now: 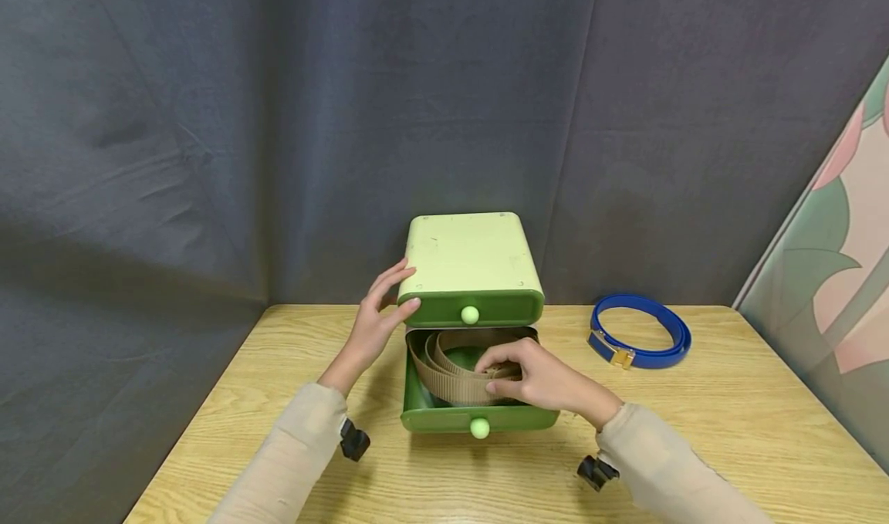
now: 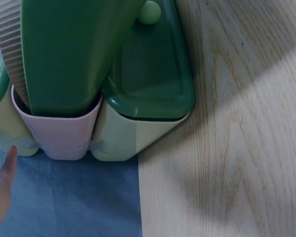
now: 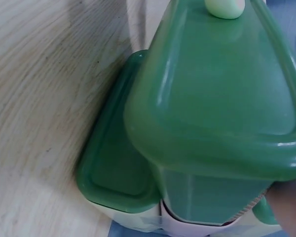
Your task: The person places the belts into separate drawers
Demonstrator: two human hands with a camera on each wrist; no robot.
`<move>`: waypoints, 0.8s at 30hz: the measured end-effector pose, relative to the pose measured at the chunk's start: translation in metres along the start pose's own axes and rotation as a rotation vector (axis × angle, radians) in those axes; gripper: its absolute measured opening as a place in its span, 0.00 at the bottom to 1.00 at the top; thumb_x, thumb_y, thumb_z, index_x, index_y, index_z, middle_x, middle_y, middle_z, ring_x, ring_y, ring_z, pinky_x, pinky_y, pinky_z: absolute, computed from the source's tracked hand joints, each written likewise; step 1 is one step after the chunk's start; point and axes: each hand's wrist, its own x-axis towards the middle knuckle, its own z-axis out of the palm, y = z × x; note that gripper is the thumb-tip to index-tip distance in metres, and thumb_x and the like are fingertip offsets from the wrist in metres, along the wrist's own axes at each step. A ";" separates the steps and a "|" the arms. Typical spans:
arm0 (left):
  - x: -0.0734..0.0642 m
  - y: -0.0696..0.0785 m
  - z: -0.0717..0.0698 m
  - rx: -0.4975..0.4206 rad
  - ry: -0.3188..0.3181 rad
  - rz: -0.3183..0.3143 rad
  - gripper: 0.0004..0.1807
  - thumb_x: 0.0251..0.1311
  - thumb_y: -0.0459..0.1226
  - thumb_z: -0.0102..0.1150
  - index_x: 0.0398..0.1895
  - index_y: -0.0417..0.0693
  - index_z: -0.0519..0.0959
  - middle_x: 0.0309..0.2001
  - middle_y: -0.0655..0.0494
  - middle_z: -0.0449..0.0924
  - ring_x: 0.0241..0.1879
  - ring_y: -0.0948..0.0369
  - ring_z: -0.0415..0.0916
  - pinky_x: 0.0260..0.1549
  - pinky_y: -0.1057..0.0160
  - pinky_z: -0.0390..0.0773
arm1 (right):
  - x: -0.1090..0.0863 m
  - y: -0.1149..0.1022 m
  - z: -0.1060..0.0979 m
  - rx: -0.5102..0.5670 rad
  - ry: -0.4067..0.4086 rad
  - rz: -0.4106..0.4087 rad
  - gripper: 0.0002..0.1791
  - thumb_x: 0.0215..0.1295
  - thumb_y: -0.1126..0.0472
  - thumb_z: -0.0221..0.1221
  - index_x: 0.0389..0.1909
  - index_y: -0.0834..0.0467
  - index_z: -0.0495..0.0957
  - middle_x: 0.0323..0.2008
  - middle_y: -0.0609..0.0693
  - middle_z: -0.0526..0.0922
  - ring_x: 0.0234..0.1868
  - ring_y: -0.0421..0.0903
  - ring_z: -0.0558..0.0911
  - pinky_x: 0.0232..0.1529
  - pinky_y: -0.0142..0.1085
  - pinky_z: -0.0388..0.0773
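A small drawer cabinet (image 1: 472,254) with a pale yellow-green top stands on the table, its middle green drawer (image 1: 437,421) pulled out. A coiled brown ribbed webbing belt (image 1: 447,385) lies inside that drawer. My right hand (image 1: 545,377) reaches over the drawer's right side and pinches the coil, thumb at its outer face and fingers inside. My left hand (image 1: 371,327) rests against the cabinet's upper left side, fingers extended and thumb at the front edge of the top drawer (image 1: 437,308). In the left wrist view, the belt (image 2: 11,39) shows along the open drawer (image 2: 59,64).
To the right of the cabinet lies a coiled blue belt (image 1: 642,358) with a gold buckle. A grey curtain (image 1: 430,123) hangs behind the wooden table (image 1: 278,400). A floral panel (image 1: 833,277) stands at the right. The bottom drawer (image 3: 116,163) is closed.
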 end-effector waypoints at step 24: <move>-0.004 0.024 0.001 0.008 -0.003 -0.001 0.26 0.67 0.29 0.58 0.68 0.35 0.69 0.74 0.42 0.56 0.72 0.49 0.54 0.58 0.42 0.65 | 0.008 0.018 0.006 0.000 -0.139 0.002 0.11 0.61 0.68 0.68 0.44 0.57 0.87 0.40 0.44 0.88 0.42 0.37 0.84 0.44 0.33 0.81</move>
